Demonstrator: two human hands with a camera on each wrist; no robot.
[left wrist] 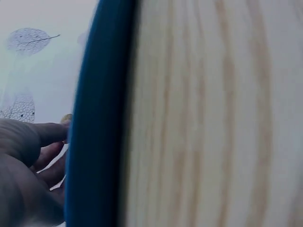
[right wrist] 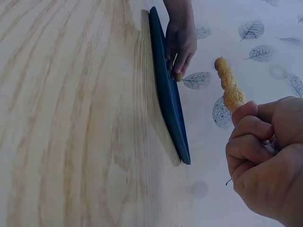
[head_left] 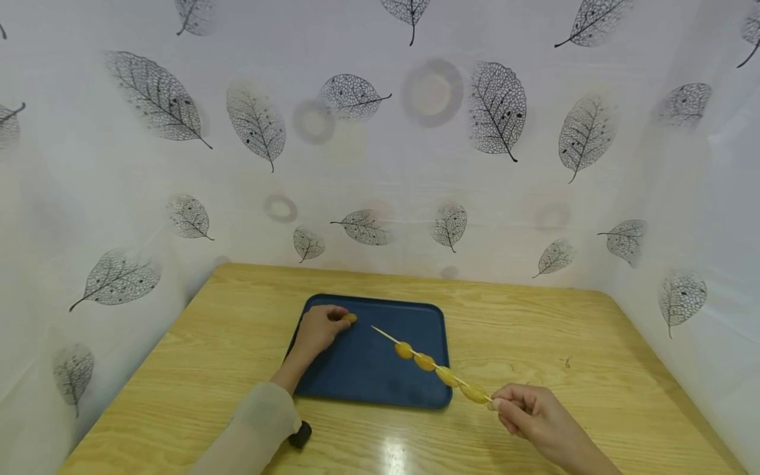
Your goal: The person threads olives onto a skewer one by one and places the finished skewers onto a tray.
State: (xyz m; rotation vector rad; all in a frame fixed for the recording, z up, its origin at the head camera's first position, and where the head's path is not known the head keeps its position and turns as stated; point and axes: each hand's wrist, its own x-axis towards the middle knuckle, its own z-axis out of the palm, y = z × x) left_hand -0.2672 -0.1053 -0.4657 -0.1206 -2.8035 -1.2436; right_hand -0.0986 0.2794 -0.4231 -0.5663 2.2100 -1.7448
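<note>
My right hand (head_left: pixel 531 419) grips the lower end of a thin wooden skewer (head_left: pixel 384 334), holding it slanted over the near right edge of the blue tray (head_left: pixel 374 356). Several wrinkled yellow fruit pieces (head_left: pixel 447 377), seemingly dried fruit, are threaded along it, and the pointed tip is bare. In the right wrist view, the threaded pieces (right wrist: pixel 227 82) line up beyond my curled fingers. Over the tray's far left part, my left hand (head_left: pixel 317 328) pinches one loose yellow fruit piece (head_left: pixel 350 318) between thumb and fingers. The tray's rim hides part of this hand in the left wrist view.
The tray lies on a light wooden table (head_left: pixel 522 330). A white curtain (head_left: pixel 380 165) with a dark leaf print surrounds the table's back and sides. A small black object (head_left: pixel 300 435) shows beside the left sleeve.
</note>
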